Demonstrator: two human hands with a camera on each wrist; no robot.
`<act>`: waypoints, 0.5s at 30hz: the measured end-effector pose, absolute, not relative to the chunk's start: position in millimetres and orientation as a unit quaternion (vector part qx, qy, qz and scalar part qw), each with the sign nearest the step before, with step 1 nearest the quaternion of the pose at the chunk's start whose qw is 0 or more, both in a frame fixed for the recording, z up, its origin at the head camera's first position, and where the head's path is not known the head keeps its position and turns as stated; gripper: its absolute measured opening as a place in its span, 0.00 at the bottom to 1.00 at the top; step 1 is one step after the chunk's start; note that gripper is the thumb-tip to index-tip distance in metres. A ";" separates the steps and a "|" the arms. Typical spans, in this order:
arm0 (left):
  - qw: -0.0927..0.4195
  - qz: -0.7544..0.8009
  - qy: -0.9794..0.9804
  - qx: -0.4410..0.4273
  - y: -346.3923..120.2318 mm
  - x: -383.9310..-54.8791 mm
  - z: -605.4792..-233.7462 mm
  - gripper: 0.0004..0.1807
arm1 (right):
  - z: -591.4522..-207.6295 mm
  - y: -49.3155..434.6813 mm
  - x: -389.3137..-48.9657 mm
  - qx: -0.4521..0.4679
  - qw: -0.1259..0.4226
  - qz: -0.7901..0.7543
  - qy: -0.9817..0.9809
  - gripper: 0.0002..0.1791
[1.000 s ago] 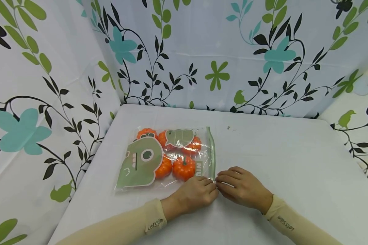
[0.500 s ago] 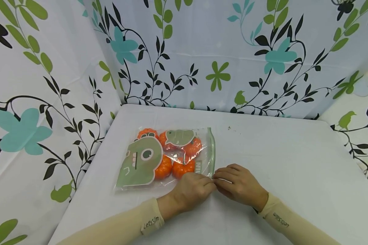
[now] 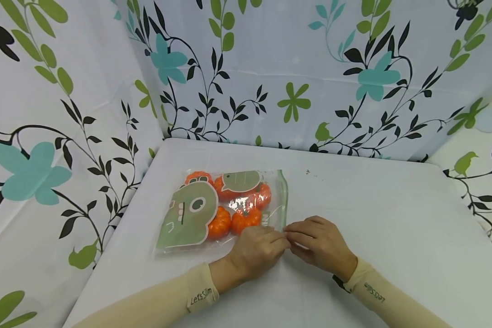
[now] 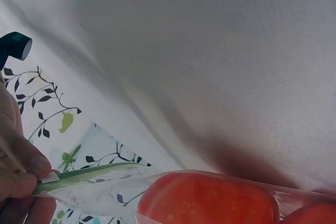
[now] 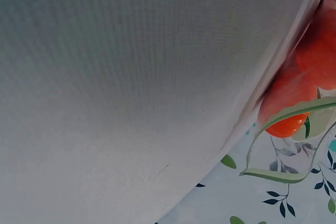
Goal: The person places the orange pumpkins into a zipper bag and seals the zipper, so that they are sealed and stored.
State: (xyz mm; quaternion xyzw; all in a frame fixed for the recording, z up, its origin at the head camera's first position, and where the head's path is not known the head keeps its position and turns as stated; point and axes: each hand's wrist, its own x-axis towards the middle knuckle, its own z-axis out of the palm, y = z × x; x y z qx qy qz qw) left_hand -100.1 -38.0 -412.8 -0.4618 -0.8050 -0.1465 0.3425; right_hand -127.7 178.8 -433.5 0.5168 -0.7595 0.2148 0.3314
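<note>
A clear zip bag with a green cartoon dinosaur print lies on the table, holding several orange toy pumpkins. My left hand grips its near right corner, fingers curled over the edge. At that same corner the fingertips of my right hand pinch the end of the green zip strip. Close up in the left wrist view, a thumb and fingers squeeze the strip beside a small white tab. The right wrist view shows the strip's two sides parted in a loop.
The white-covered table stretches away to the right and behind the bag. Patterned curtains with leaves and flowers enclose it at the back and both sides. Small dark specks mark the cloth behind the bag.
Both hands have shifted slightly away from me and to the left, still at the bag's corner. The bag's near right corner has lifted or slid a little with them; its film has creased differently.
</note>
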 end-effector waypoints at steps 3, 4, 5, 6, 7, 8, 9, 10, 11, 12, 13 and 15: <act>0.342 -0.155 -0.806 -0.458 -38.4 -99.6 -412.6 0.02 | -432.0 177.3 -128.9 0.519 0.336 0.211 -0.757 0.15; 0.343 -0.156 -0.805 -0.458 -38.6 -99.5 -412.5 0.02 | -431.5 176.9 -129.2 0.520 0.338 0.210 -0.756 0.15; 0.344 -0.158 -0.804 -0.459 -38.7 -99.5 -412.4 0.02 | -431.0 176.5 -129.5 0.521 0.340 0.207 -0.755 0.15; 0.346 -0.158 -0.802 -0.460 -38.8 -99.5 -412.6 0.02 | -430.7 176.2 -129.8 0.523 0.341 0.204 -0.754 0.15; 0.349 -0.157 -0.801 -0.461 -38.9 -99.7 -412.8 0.02 | -430.4 176.0 -130.2 0.525 0.341 0.201 -0.753 0.15; 0.353 -0.155 -0.799 -0.462 -39.0 -99.9 -413.0 0.03 | -430.1 175.8 -130.6 0.526 0.342 0.199 -0.753 0.15; 0.358 -0.154 -0.796 -0.464 -39.1 -100.2 -413.2 0.03 | -430.0 175.7 -131.1 0.528 0.343 0.197 -0.751 0.15; 0.362 -0.153 -0.793 -0.465 -39.6 -100.5 -413.4 0.03 | -430.0 175.4 -132.0 0.530 0.345 0.194 -0.750 0.15; 0.367 -0.151 -0.790 -0.467 -39.9 -100.8 -413.5 0.04 | -430.2 175.1 -132.9 0.533 0.347 0.192 -0.748 0.15; 0.373 -0.149 -0.786 -0.469 -40.2 -101.0 -413.4 0.04 | -430.4 174.9 -134.0 0.535 0.350 0.190 -0.745 0.15; 0.377 -0.149 -0.783 -0.472 -40.4 -101.3 -413.2 0.04 | -430.8 174.8 -135.0 0.537 0.352 0.188 -0.743 0.15; 0.383 -0.150 -0.777 -0.477 -40.6 -101.6 -412.8 0.05 | -432.0 175.0 -136.9 0.539 0.353 0.183 -0.742 0.14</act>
